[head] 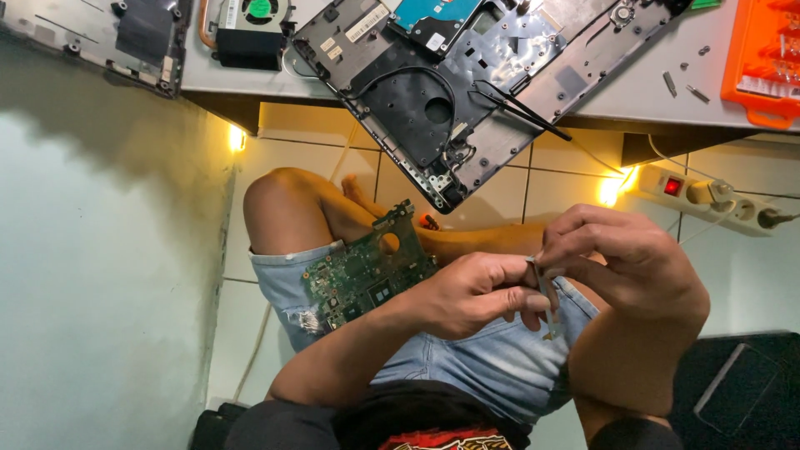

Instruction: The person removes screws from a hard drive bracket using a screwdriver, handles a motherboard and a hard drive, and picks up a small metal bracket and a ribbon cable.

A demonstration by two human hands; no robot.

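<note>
Two hands meet at centre right of the frame over the lap, both pinching one small thin metal strip (pixel 546 292): left hand (pixel 475 292) closed on it from the left, right hand (pixel 625 262) gripping its top. Just left, a green circuit board (pixel 367 271) rests on the thigh. Above, an opened laptop shell (pixel 467 92) overhangs the desk (pixel 633 96)

Orange tray (pixel 762 62) cut off; strip (pixel 546 296) partly behind fingers (pixel 517 302).
</note>
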